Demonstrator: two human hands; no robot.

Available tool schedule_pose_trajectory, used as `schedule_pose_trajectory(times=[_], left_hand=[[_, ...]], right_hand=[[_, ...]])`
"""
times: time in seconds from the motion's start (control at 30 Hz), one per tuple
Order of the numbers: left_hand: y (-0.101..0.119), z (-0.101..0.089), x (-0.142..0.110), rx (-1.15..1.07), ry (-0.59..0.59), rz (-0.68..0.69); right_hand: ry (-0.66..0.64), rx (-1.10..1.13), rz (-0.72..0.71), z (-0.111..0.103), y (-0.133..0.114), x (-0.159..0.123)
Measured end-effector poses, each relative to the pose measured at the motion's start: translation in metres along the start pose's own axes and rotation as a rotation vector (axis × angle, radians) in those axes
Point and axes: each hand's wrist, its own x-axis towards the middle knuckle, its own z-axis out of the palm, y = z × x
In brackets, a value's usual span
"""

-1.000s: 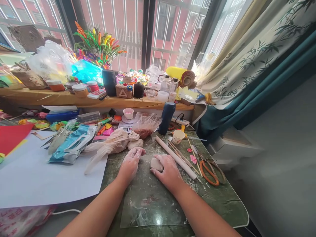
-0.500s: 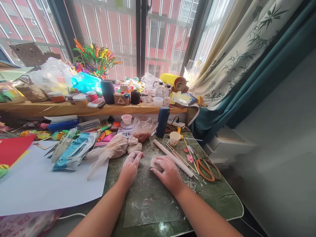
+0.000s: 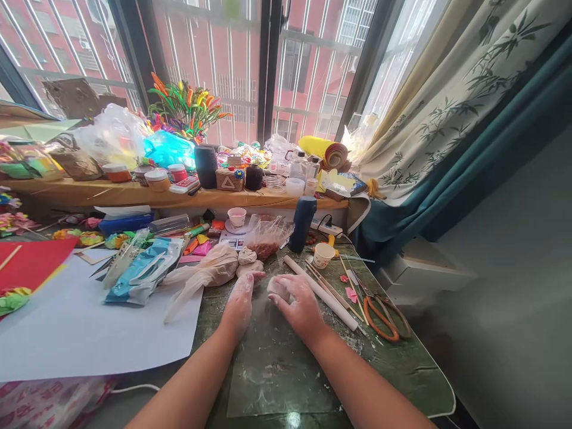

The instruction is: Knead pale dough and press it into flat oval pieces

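Note:
My right hand [image 3: 300, 302] curves around a pale lump of dough [image 3: 277, 288], fingers over its top and thumb at its near side. White powder coats the fingers of both hands. My left hand [image 3: 241, 300] is open at the left, apart from that lump, with its palm turned inward. Just beyond the left fingertips sit more dough lumps [image 3: 248, 256], stacked beside a plastic bag [image 3: 218, 265]. Under the hands lies a clear, powder-dusted sheet [image 3: 272, 381] on the dark green table.
Right of my hand lie a rolling pin [image 3: 322, 293], thin sticks [image 3: 328, 286] and orange-handled scissors [image 3: 382, 319]. Farther back stand a paper cup [image 3: 323, 255], a dark blue bottle [image 3: 302, 224] and a bag of reddish-brown material [image 3: 268, 235]. White paper [image 3: 134, 339] covers the left side.
The right hand has moved slightly inward with its lump, now showing more of the dough's rounded side. The left hand's fingers are a bit straighter. The whole view has shifted slightly.

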Motion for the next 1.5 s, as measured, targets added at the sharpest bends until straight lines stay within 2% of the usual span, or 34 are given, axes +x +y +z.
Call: schedule_pose_trajectory(times=[0.17,0.37,0.47,0.6,0.63,0.77,0.83,0.9,0.97,1.03,1.1,1.17,1.27,1.33,1.4,1.5], left_hand=[[-0.01,-0.001,0.001,-0.063,0.006,-0.023],[-0.008,-0.002,0.0,-0.059,-0.003,-0.017],[-0.003,0.0,-0.001,-0.157,0.012,-0.036],[0.005,0.001,-0.001,-0.272,0.056,-0.069],[0.006,0.001,0.0,-0.298,0.067,-0.069],[0.01,-0.001,0.002,-0.374,0.09,-0.077],[0.011,-0.002,0.002,-0.403,0.088,-0.091],[0.012,-0.004,0.002,-0.433,0.088,-0.094],[0.013,-0.005,0.003,-0.456,0.095,-0.086],[0.014,-0.005,0.004,-0.464,0.111,-0.085],[0.016,-0.005,0.006,-0.46,0.134,-0.091],[0.019,-0.007,0.007,-0.47,0.168,-0.081],[0.023,-0.012,0.009,-0.511,0.219,-0.035],[0.026,-0.015,0.009,-0.542,0.236,-0.029],[0.027,-0.017,0.01,-0.574,0.249,-0.046],[0.027,-0.017,0.01,-0.613,0.27,-0.069]], right_hand=[[-0.268,-0.146,-0.047,0.018,0.001,0.01],[-0.299,-0.159,-0.077,0.016,0.002,0.004],[-0.226,-0.095,-0.089,0.012,0.002,0.002],[0.024,0.05,-0.046,0.013,-0.001,0.003],[0.011,0.064,-0.047,0.014,-0.002,0.005],[-0.317,-0.003,-0.136,0.021,-0.007,0.011],[-0.38,-0.043,-0.168,0.022,-0.008,0.011],[-0.337,-0.04,-0.18,0.02,-0.009,0.009],[-0.231,0.002,-0.172,0.017,-0.009,0.006],[-0.086,0.055,-0.121,0.015,-0.01,0.005],[0.0,0.076,-0.054,0.017,-0.012,0.008],[-0.036,0.049,-0.018,0.023,-0.014,0.012],[-0.224,-0.05,-0.057,0.037,-0.016,0.017],[-0.29,-0.095,-0.091,0.044,-0.015,0.016],[-0.267,-0.096,-0.12,0.045,-0.014,0.013],[-0.122,-0.047,-0.186,0.041,-0.012,0.007]])
